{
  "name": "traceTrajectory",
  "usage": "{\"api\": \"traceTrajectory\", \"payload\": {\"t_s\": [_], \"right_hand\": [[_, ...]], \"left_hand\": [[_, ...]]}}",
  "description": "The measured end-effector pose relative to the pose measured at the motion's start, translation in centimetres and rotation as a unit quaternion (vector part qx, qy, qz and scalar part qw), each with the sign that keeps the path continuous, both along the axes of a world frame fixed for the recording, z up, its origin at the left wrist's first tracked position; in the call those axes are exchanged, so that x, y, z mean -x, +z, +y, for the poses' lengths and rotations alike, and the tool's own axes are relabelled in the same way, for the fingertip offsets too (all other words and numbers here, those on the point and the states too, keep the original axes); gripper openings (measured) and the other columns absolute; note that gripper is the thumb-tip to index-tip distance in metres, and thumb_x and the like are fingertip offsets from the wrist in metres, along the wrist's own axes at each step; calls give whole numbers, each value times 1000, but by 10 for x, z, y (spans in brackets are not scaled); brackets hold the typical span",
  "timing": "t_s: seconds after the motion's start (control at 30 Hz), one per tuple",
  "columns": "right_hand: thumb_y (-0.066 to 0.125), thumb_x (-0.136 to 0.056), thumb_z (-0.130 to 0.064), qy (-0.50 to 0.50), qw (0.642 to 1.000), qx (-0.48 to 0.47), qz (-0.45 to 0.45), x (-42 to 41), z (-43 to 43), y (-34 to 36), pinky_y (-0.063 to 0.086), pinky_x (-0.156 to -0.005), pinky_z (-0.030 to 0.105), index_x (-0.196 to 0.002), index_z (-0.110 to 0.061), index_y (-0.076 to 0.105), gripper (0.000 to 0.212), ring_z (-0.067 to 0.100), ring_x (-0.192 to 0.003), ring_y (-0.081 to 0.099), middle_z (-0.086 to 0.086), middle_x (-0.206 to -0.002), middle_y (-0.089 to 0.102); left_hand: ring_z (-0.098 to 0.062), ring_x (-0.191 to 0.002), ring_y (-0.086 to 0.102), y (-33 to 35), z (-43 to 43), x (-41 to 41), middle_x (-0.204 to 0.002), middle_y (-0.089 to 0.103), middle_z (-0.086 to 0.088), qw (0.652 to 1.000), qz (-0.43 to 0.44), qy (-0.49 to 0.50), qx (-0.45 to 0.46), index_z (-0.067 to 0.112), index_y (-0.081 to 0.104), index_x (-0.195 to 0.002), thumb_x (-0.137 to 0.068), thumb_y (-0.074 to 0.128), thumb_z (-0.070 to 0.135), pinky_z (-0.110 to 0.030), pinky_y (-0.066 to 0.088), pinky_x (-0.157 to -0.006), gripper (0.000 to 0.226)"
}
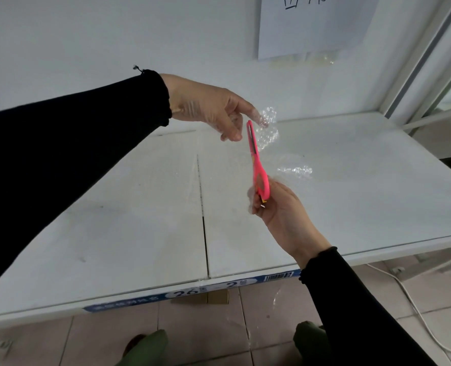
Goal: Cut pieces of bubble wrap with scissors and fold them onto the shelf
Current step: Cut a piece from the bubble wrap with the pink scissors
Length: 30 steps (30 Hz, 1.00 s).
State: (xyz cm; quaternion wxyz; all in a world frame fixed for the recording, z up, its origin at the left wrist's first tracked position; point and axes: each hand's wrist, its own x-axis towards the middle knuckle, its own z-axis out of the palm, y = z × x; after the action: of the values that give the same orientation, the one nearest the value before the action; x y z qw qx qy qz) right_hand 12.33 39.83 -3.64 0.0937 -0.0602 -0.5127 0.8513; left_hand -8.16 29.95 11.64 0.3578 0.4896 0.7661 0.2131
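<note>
My left hand [213, 109] pinches the top edge of a clear bubble wrap sheet [268, 130] above the white shelf [364, 186]. The wrap hangs down and trails toward the floor. My right hand [279, 207] grips the handles of pink scissors [257, 159], blades pointing up along the wrap just below my left fingers. The blades look nearly closed. More wrap shows to the right of the scissors, by my right thumb.
A seam [202, 207] splits the shelf surface into two panels. A blue label strip [192, 291] runs along the front edge. A paper sign [311, 25] hangs on the back wall. Shelf uprights [427, 62] stand at right. A white cable [417, 313] lies on the tiled floor.
</note>
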Motion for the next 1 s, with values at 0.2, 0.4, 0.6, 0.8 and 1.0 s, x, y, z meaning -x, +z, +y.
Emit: {"api": "traceTrajectory", "payload": {"t_s": [0.2,0.4,0.6,0.8,1.0], "right_hand": [[45,-103,-14,7,1000,-6,-2,-1,1,1,38,-63,27,-84,-16,59,24,14,-66,42,5,-76,48],[44,-104,-15,3,1000,-8,-1,1,1,3,37,-62,28,-79,-19,61,30,15,-66,41,3,-74,47],[47,-102,-15,-5,1000,-2,-3,2,2,2,36,-63,28,-81,-17,61,25,15,-67,41,1,-73,50],[46,-102,-16,-5,1000,-5,2,3,4,-1,36,-63,27,-85,-17,61,23,14,-67,41,1,-74,50],[50,-99,-21,-13,1000,-19,-11,5,6,-1,36,-64,28,-84,-14,59,19,15,-66,40,1,-74,49]], "left_hand": [[-21,-81,55,1,-1,-2,-77,58,1,1000,-9,-12,8,30,56,-140,-91,68,2,-17,48,-75,58],[-23,-80,54,-2,1,-9,-80,60,-2,999,-20,-14,25,28,51,-144,-91,68,0,-16,48,-73,63],[-13,-72,60,-1,-3,-12,-83,65,-1,999,-7,50,9,17,49,-134,-89,72,10,-19,48,-81,51],[-15,-78,56,-9,-7,-11,-88,70,-3,997,-3,69,-27,16,68,-94,-97,64,19,-31,42,-94,6],[-18,-82,56,-16,-6,-14,-85,68,-4,997,-15,60,-38,9,72,-102,-96,65,23,-30,42,-90,16]]}}
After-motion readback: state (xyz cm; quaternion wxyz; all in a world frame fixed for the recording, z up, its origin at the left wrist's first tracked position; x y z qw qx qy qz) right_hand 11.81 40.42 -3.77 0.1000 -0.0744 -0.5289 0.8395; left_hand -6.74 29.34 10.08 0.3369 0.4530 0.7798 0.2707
